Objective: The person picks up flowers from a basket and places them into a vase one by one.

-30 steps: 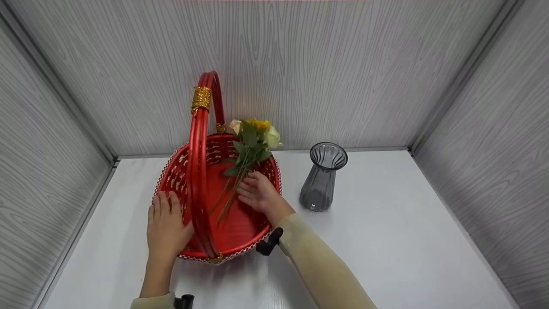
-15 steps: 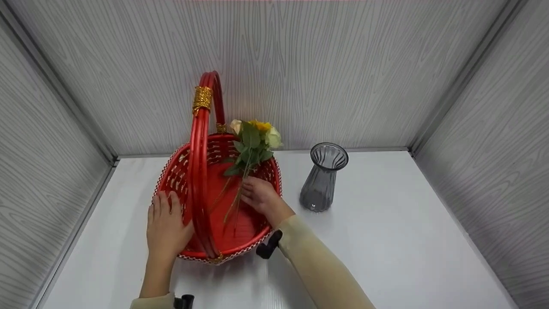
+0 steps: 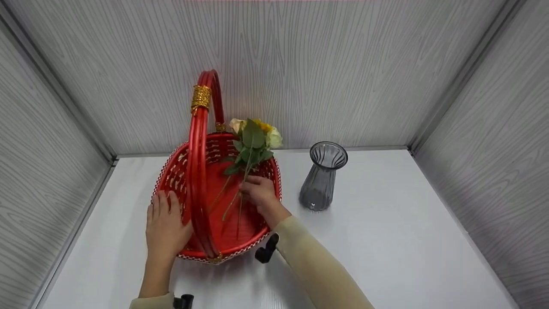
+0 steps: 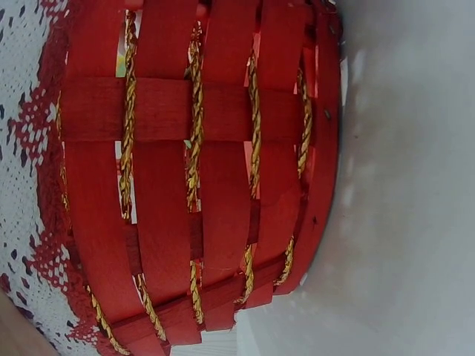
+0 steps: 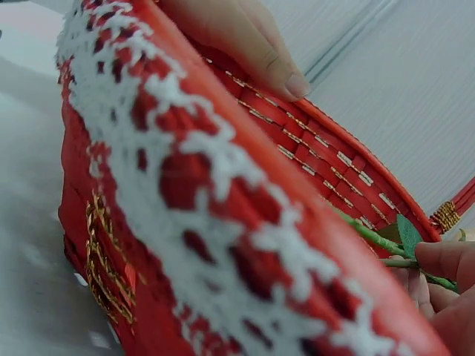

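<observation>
A red woven basket [image 3: 240, 248] with a tall arched handle stands on the white table. Across its left rim rests my left hand [image 3: 165, 231], fingers straight; its thumb [image 5: 286, 78] lies over the rim in the right wrist view. Inside the basket, my right hand [image 3: 259, 191] pinches a green flower stem [image 5: 375, 236] between thumb and fingers. Several artificial flowers lean against the far right rim, among them a creamy white rose [image 3: 273, 137] and a yellow bloom [image 3: 263, 126]. Their thin stems slant down over the red basket floor. Most of the left hand is outside the left wrist view.
A grey ribbed glass vase [image 3: 318, 184] stands upright to the right of the basket. The white table [image 3: 386, 223] is bounded by grey wood-grain panels [image 3: 343, 73] at the back and both sides.
My right hand has closed its fingers on a stem and turned a little. One stem has separated from the others, and its leaf has shifted slightly. The left hand and vase keep their places.
</observation>
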Demonstrator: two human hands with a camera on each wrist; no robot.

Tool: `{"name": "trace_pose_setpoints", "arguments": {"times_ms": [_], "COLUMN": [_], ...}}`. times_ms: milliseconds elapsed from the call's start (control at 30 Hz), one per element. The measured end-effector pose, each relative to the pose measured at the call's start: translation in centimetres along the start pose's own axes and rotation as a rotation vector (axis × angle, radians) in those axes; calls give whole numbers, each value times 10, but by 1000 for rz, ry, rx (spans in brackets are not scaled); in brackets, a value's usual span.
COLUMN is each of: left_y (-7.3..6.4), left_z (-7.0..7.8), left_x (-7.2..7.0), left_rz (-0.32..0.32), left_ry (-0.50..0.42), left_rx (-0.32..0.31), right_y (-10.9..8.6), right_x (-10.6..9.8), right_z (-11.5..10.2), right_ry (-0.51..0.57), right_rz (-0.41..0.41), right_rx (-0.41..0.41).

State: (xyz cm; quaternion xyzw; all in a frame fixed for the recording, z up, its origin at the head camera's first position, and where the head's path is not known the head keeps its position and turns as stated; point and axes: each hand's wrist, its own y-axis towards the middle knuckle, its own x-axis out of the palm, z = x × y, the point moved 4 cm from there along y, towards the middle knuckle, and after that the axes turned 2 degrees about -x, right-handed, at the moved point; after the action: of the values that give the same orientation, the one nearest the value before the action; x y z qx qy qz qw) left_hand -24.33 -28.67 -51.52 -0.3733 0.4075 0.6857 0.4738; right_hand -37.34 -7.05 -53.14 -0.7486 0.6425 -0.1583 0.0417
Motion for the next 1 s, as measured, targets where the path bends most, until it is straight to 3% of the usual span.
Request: {"name": "trace_pose_setpoints", "arguments": {"times_ms": [167,300,767,1000], "left_y": [1,0,1,0], "left_z": [1,1,1,1], "left_x": [-1,-1,-4,-2], "left_rz": [-5,-1,10,-8], "left_ry": [-2,-15,-4,-2], "left_rx": [-10,-34,-41,-52], "right_y": [-1,-2,-3,-8], "right_x": [0,3,9,11], "right_z": [-4,-3,0,-7], "right_ry": [-88,-102,46,166], "right_rz": [9,-39,-107,-142], "right_rx": [-102,-124,-102,-36]}}
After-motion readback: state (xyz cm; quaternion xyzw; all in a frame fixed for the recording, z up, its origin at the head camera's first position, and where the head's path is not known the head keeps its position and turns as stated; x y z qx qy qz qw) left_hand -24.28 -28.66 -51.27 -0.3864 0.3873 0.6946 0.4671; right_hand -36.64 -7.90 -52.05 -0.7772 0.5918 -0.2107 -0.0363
